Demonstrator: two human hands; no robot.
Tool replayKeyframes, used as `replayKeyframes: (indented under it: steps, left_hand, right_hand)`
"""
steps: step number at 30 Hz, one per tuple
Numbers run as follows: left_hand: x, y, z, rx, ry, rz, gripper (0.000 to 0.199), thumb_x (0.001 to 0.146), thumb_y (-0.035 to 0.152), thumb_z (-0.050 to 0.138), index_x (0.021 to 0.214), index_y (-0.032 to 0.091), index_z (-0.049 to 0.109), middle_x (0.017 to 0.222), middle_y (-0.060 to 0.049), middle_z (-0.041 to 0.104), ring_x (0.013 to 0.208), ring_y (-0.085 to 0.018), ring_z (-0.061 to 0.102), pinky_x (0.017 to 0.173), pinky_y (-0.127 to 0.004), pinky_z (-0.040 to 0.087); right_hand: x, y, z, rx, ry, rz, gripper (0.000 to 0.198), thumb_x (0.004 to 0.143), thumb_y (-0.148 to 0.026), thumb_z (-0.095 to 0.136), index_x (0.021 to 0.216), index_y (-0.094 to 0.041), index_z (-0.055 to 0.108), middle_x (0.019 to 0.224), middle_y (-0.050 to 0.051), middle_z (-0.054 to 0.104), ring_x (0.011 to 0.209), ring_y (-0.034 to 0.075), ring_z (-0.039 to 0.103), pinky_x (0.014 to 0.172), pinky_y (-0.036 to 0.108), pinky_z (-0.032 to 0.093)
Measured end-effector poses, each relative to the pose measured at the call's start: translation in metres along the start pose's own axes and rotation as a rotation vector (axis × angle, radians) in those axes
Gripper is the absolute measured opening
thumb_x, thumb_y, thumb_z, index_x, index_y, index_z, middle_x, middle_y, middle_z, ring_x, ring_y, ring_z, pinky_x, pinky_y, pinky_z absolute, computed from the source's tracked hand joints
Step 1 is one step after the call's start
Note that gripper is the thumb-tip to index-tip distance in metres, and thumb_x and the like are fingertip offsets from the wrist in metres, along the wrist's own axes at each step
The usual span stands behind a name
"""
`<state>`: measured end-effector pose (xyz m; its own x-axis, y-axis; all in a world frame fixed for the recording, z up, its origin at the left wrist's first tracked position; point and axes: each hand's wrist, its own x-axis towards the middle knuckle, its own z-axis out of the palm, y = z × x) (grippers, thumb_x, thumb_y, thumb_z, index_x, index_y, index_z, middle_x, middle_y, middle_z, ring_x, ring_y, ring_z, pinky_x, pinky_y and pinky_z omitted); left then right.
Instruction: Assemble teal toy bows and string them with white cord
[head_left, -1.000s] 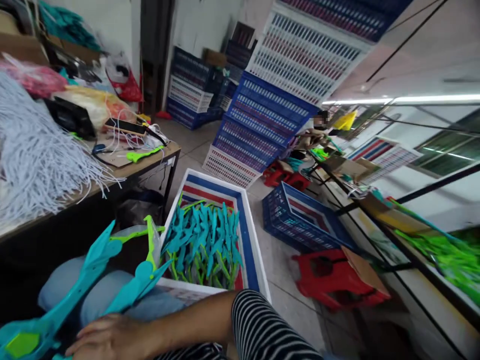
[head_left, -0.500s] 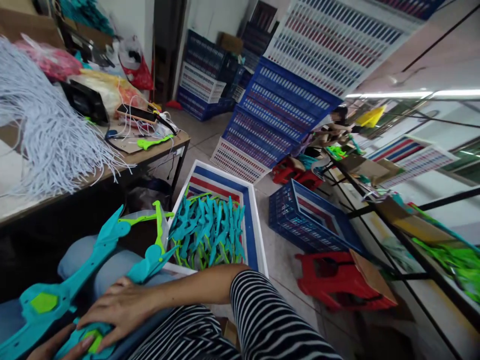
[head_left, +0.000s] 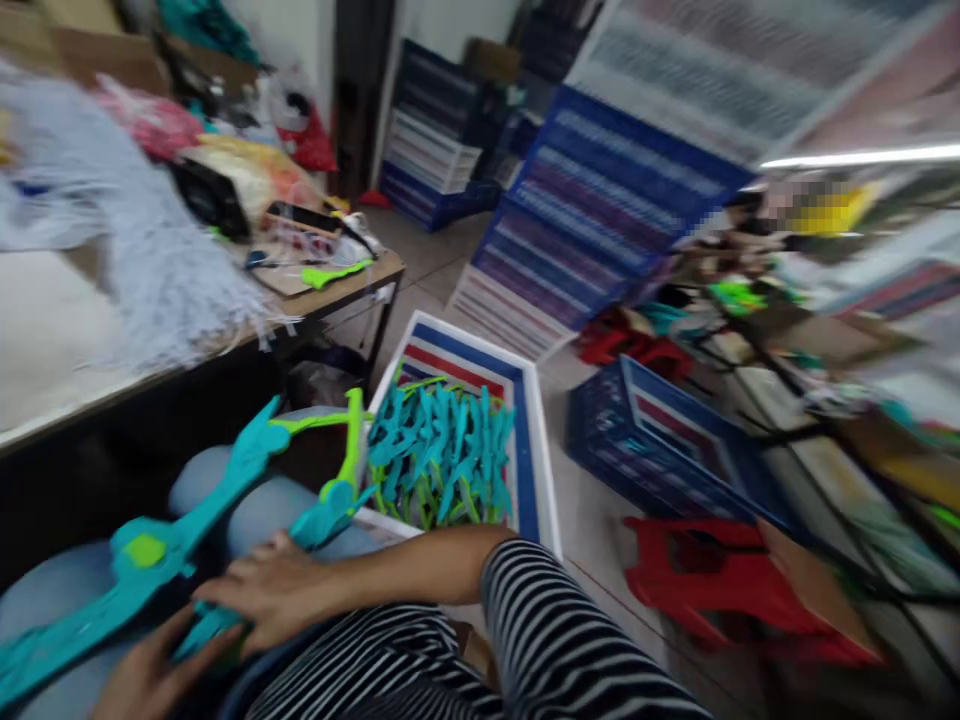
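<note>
Right hand (head_left: 274, 588), fingers curled over teal piece (head_left: 204, 628), left hand (head_left: 154, 672), fingers clasping its end

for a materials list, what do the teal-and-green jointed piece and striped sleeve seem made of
The teal-and-green jointed piece is probably smooth, matte plastic, given its flat, even colours, though blur softens its finish. The striped sleeve looks like soft, matte fabric: its stripes curve.

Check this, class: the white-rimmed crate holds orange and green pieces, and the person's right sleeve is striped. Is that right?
Not quite. The head view shows that the pieces in the white-rimmed crate are turquoise and green, not orange and green; the right sleeve is striped, as stated.
</note>
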<state>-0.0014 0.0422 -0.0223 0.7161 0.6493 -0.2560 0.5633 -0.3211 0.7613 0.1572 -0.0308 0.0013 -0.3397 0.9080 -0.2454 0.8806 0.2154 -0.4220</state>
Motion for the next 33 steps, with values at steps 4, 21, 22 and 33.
replayKeyframes:
  steps: [4,21,22,33]
  left_hand:
    - [-0.032,0.010,0.013,0.161,0.074,-0.024,0.039,0.077,0.047,0.054,0.101,0.019,0.068,0.083,-0.005,0.073,0.070,-0.024,0.069,0.058,-0.028,0.053]
    - [-0.069,-0.025,0.040,0.644,0.478,0.291,0.051,0.083,0.017,0.053,0.132,0.033,0.051,0.151,-0.010,0.029,0.134,-0.035,0.035,0.096,-0.045,0.047]
    - [-0.070,-0.024,0.038,0.622,0.485,0.293,0.050,0.084,0.018,0.053,0.132,0.031,0.051,0.151,-0.011,0.030,0.134,-0.034,0.035,0.096,-0.045,0.047]
    - [-0.036,0.006,0.025,0.474,0.572,0.297,0.033,0.087,0.020,0.051,0.120,0.021,0.057,0.135,-0.014,0.048,0.126,-0.030,0.046,0.090,-0.044,0.053]
  right_hand:
    - [-0.019,-0.001,-0.008,-0.022,0.098,-0.036,0.063,0.081,-0.039,0.063,0.134,-0.016,0.039,0.108,0.010,0.062,0.099,0.025,0.054,0.086,0.042,0.041]
    - [0.067,0.192,-0.198,-0.101,0.745,0.689,0.025,0.085,-0.019,0.049,0.097,-0.014,0.069,0.100,0.014,0.066,0.097,0.026,0.058,0.085,0.034,0.043]
    - [0.074,0.202,-0.204,-0.097,0.737,0.726,0.025,0.085,-0.021,0.050,0.100,-0.013,0.069,0.100,0.014,0.067,0.096,0.025,0.059,0.083,0.033,0.043]
    - [0.110,0.235,-0.239,0.018,0.468,0.633,0.006,0.070,-0.020,0.069,0.071,-0.014,0.071,0.071,0.006,0.068,0.074,0.019,0.063,0.068,0.026,0.046]
